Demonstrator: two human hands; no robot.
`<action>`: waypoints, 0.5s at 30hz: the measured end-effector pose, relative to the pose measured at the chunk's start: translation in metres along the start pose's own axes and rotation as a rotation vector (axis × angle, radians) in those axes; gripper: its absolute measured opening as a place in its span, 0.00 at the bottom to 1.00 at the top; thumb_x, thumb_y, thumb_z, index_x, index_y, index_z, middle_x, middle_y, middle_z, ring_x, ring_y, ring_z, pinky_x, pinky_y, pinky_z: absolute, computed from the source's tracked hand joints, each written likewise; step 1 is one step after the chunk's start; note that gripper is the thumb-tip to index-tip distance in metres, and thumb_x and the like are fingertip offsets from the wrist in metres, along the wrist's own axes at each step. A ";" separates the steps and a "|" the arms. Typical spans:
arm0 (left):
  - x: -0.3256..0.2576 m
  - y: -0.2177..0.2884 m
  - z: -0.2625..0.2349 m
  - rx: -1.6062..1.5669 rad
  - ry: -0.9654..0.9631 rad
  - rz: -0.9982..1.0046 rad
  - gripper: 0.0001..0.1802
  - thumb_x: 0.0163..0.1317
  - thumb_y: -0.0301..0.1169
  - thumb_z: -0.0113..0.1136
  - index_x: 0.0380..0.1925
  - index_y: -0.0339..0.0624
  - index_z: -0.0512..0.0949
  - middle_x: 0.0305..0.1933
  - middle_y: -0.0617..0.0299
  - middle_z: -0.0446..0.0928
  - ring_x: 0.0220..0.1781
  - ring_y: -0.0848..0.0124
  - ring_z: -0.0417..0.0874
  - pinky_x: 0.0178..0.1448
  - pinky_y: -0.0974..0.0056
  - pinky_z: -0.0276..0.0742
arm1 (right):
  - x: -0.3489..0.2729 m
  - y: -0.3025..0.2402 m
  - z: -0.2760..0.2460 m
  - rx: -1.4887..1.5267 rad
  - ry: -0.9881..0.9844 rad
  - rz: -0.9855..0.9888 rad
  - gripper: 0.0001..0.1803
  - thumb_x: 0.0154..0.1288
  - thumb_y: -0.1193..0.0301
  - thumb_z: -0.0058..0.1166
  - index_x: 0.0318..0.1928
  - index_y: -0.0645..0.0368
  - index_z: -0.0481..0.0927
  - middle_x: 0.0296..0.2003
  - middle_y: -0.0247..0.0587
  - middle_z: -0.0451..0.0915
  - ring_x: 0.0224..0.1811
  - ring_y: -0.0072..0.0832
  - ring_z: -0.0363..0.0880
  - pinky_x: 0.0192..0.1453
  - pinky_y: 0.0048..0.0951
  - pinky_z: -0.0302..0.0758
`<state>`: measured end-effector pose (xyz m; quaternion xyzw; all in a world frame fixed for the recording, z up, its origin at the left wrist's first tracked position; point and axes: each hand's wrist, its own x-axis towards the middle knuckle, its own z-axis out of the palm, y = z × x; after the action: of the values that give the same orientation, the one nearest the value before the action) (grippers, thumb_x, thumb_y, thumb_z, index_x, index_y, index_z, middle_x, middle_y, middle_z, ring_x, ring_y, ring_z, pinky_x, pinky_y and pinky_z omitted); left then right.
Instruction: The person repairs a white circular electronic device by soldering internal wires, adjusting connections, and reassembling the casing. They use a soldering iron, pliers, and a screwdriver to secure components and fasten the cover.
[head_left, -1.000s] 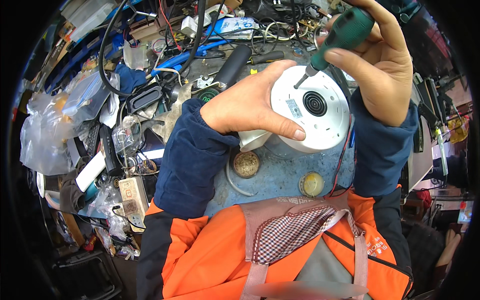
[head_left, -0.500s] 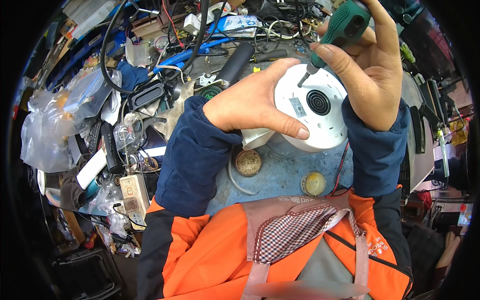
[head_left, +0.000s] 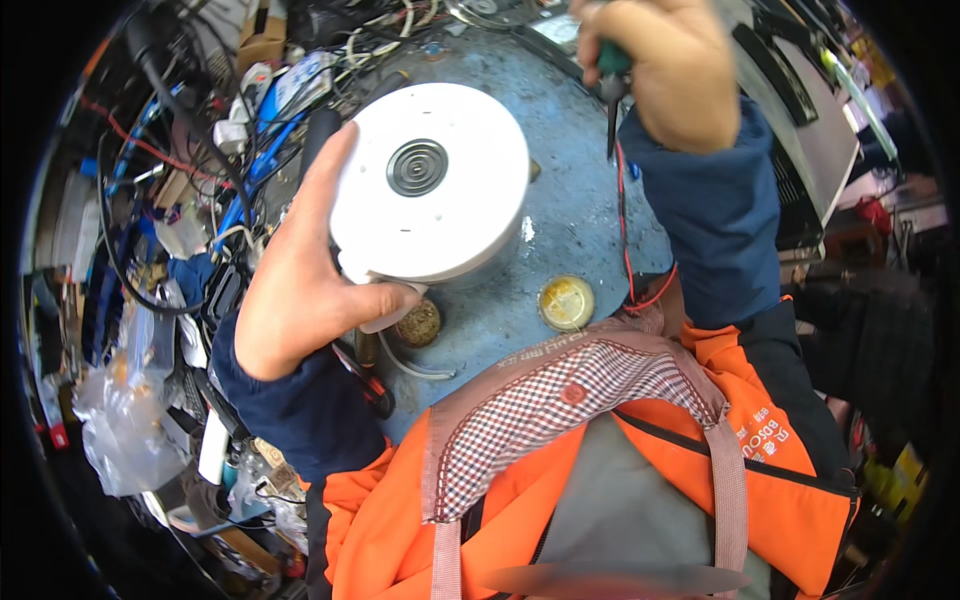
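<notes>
A white electric kettle [head_left: 470, 215] is held bottom up over the blue bench, its ringed connector [head_left: 417, 167] facing me. My left hand [head_left: 300, 255] grips its left side, thumb near the handle part at the lower edge; the other fingers are partly hidden. At the upper right, my right hand [head_left: 675, 75], smeared by motion, is closed round the green handle of a screwdriver [head_left: 612, 115]. The dark shaft points down, its tip apart from the kettle. Below the kettle stand a round tin of grainy brown stuff [head_left: 418, 325] and a small round tub with yellowish residue [head_left: 567, 303].
The blue bench top [head_left: 560, 215] shows worn paint. A red and black wire pair [head_left: 625, 235] runs down it at the right. Cables, tools and parts crowd the left, beside a clear plastic bag [head_left: 130, 425]. Dark flat equipment [head_left: 785, 90] stands at the right.
The screwdriver tip has come away from the kettle's bottom as my right hand lifted off. My left hand has turned the kettle and shifted it left. The whole view has swung as well.
</notes>
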<state>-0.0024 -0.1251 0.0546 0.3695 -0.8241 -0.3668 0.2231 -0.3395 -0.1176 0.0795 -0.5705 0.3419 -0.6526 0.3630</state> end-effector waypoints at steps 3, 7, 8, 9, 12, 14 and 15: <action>-0.006 0.014 0.009 0.014 0.086 -0.069 0.63 0.48 0.22 0.76 0.89 0.36 0.60 0.76 0.43 0.80 0.77 0.57 0.83 0.81 0.56 0.75 | -0.026 0.059 -0.030 -0.242 -0.023 0.307 0.39 0.73 0.77 0.59 0.84 0.50 0.69 0.38 0.36 0.82 0.28 0.25 0.80 0.32 0.29 0.80; -0.004 0.011 0.011 -0.037 0.115 -0.084 0.59 0.50 0.17 0.64 0.88 0.34 0.61 0.80 0.45 0.77 0.82 0.58 0.77 0.86 0.58 0.67 | -0.057 0.139 -0.054 -0.672 -0.084 0.199 0.40 0.75 0.74 0.64 0.84 0.50 0.69 0.48 0.45 0.86 0.38 0.30 0.85 0.43 0.35 0.84; -0.005 0.007 0.010 -0.043 0.123 -0.082 0.59 0.49 0.16 0.63 0.88 0.34 0.61 0.81 0.45 0.76 0.82 0.58 0.77 0.87 0.58 0.65 | -0.059 0.140 -0.053 -0.813 -0.103 0.237 0.40 0.74 0.73 0.66 0.84 0.48 0.69 0.55 0.53 0.88 0.46 0.40 0.89 0.54 0.42 0.86; -0.005 0.008 0.011 -0.074 0.128 -0.105 0.59 0.49 0.15 0.61 0.89 0.35 0.61 0.82 0.46 0.75 0.83 0.59 0.76 0.88 0.58 0.63 | -0.062 0.145 -0.052 -0.865 -0.096 0.191 0.40 0.73 0.73 0.67 0.83 0.46 0.70 0.56 0.54 0.87 0.48 0.45 0.90 0.57 0.45 0.86; -0.009 -0.005 0.016 -0.220 0.202 -0.068 0.59 0.48 0.15 0.61 0.89 0.35 0.61 0.82 0.47 0.75 0.82 0.60 0.76 0.88 0.57 0.64 | -0.069 0.154 -0.050 -1.037 -0.098 0.131 0.39 0.70 0.72 0.70 0.80 0.42 0.75 0.57 0.53 0.86 0.53 0.53 0.90 0.59 0.49 0.87; -0.011 -0.010 0.020 -0.221 0.259 -0.054 0.55 0.51 0.13 0.63 0.86 0.34 0.66 0.81 0.49 0.76 0.81 0.61 0.78 0.86 0.57 0.67 | -0.073 0.154 -0.046 -1.112 -0.120 0.113 0.38 0.69 0.72 0.72 0.78 0.41 0.77 0.55 0.51 0.85 0.54 0.55 0.89 0.59 0.50 0.87; -0.013 -0.014 0.021 -0.194 0.294 -0.055 0.54 0.52 0.13 0.64 0.86 0.33 0.67 0.81 0.49 0.76 0.81 0.62 0.79 0.86 0.57 0.68 | -0.075 0.152 -0.045 -1.127 -0.138 0.102 0.37 0.68 0.71 0.72 0.77 0.41 0.79 0.54 0.50 0.84 0.54 0.55 0.89 0.59 0.50 0.87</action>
<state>-0.0014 -0.1118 0.0290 0.4181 -0.7329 -0.3928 0.3657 -0.3648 -0.1278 -0.0940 -0.7001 0.6399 -0.3122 0.0553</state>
